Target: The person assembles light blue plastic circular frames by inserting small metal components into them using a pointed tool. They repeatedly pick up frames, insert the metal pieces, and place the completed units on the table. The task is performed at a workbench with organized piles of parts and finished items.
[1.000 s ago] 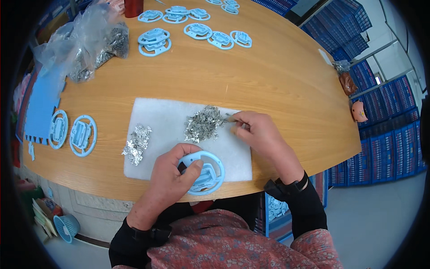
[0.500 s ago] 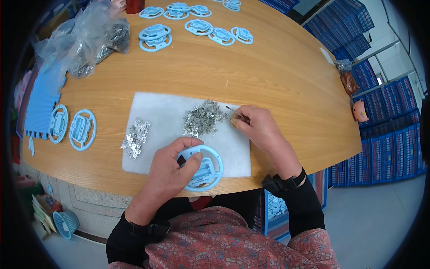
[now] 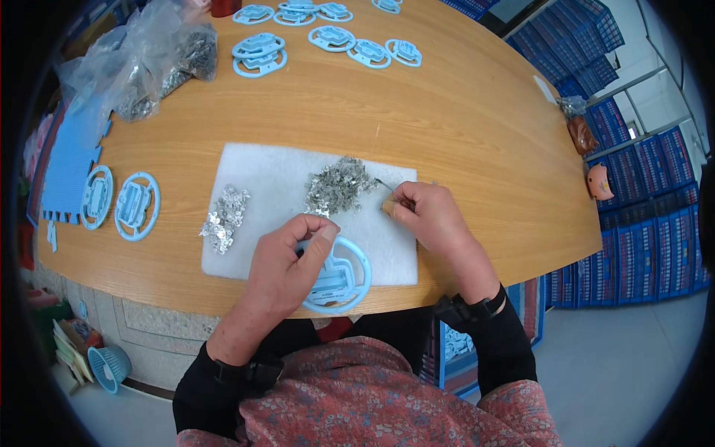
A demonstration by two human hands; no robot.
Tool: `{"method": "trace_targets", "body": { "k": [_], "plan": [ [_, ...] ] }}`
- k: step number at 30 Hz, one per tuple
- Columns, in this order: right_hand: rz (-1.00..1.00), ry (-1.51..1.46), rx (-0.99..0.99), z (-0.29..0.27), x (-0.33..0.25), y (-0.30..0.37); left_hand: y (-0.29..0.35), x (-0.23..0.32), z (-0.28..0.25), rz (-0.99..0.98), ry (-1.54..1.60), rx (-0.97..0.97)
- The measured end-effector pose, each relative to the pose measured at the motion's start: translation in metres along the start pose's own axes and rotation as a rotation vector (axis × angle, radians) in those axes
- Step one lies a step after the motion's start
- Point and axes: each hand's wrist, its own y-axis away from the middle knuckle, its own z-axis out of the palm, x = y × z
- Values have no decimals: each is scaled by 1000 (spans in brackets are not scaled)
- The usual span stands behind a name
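Left hand point(image 3: 287, 257) is lying over a light-blue plastic ring point(image 3: 339, 277) at the near edge of a white pad point(image 3: 261, 171), thumb and forefinger pressed together on its upper rim, pinning it flat. The ring is sitting half on the pad, half out over the table point(image 3: 462, 104) edge, with a blocky insert across its middle. Right hand point(image 3: 432, 216) is curling shut around a thin metal pick point(image 3: 387, 186), fingertips pinching the shaft, the point reaching toward the larger pile point(image 3: 339, 185) of small silvery metal bits; whether a bit is sitting on the tip is too small to tell. A smaller pile point(image 3: 225, 216) is lying further left on the pad. Judging by looks, the ring is light and stiff, smooth enough to slide on wood, so the rim is the sound place to grip; the metal bits are looking tiny, thin and prone to scatter, better lifted one at a time by tool than by bare fingers. More rings point(image 3: 119, 205) are resting at the left, beside a blue grid mat point(image 3: 67, 167), others point(image 3: 328, 33) along the far side, and a clear bag point(image 3: 149, 63) of metal parts is slumping at far left.
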Motion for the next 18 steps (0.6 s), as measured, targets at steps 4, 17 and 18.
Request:
{"method": "trace_targets", "body": {
  "k": [4, 17, 18],
  "plan": [
    [-84, 29, 18, 2, -2, 4, -1, 5, 0, -12, -21, -18],
    [-65, -159, 15, 0, 1, 13, -2, 12, 7, -32, -129, -88],
    [-80, -161, 17, 0, -2, 15, -4, 16, 10, -42, -186, -113]
  ]
}}
